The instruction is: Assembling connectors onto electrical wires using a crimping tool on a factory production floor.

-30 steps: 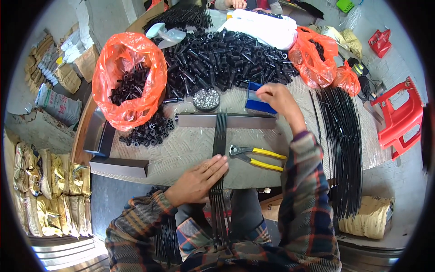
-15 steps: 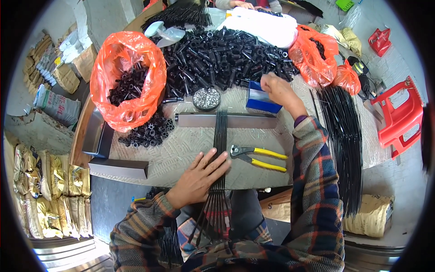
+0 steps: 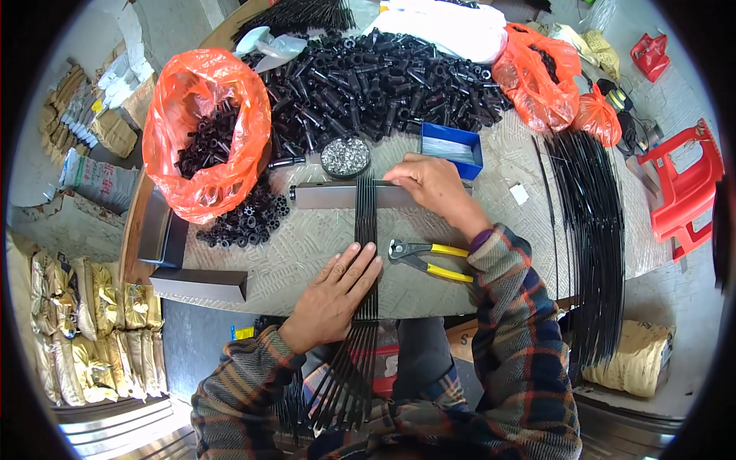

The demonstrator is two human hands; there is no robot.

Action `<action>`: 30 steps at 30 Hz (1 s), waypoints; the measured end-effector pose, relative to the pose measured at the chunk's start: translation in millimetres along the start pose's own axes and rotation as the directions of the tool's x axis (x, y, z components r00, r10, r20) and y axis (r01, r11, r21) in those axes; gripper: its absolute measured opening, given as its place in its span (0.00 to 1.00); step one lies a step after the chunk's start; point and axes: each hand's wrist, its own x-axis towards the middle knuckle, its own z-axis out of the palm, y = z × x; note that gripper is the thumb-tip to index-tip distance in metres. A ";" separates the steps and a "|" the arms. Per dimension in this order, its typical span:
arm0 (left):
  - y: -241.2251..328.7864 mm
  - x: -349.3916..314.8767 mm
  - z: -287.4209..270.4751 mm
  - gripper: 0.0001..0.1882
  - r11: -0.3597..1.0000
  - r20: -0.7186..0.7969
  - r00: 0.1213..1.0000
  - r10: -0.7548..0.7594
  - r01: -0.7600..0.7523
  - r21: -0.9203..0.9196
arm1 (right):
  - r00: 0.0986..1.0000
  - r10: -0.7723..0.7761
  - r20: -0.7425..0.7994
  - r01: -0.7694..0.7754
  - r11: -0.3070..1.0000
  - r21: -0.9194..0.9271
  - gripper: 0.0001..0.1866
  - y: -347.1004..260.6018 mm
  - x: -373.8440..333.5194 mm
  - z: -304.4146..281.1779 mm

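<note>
My left hand [image 3: 330, 295] lies flat, fingers stretched out, across a row of thin black rods [image 3: 366, 222]. The rods run side by side over a long grey metal bar [image 3: 322, 196], and their near ends fan out past the table edge above my lap. Beside their far tips, my right hand [image 3: 437, 188] is closed in a pinch over the bar; whatever is between its fingertips is too small to make out. Just beyond it stands an open blue box [image 3: 474, 157] with thin pale strands inside. Yellow-handled cutting pliers [image 3: 429, 259] rest near my right forearm.
A round dish of small shiny pieces [image 3: 345, 157] stands beyond the bar. Behind it spreads a heap of black tubular parts [image 3: 383, 84]. An orange bag [image 3: 253, 100] of black parts sits left. More black rods [image 3: 586, 238] hang over the right edge, near a red stool [image 3: 682, 184].
My right hand has moved left and nearer, from above the blue box to the rods' far tips. My left hand stays on the rods. The strands in the box now show.
</note>
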 end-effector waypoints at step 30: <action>3.0 -0.2 -4.5 0.35 1.000 0.015 1.000 -0.008 0.008 -0.003 | 0.993 -0.099 -0.068 0.092 0.990 -0.109 0.05 4.7 7.8 13.3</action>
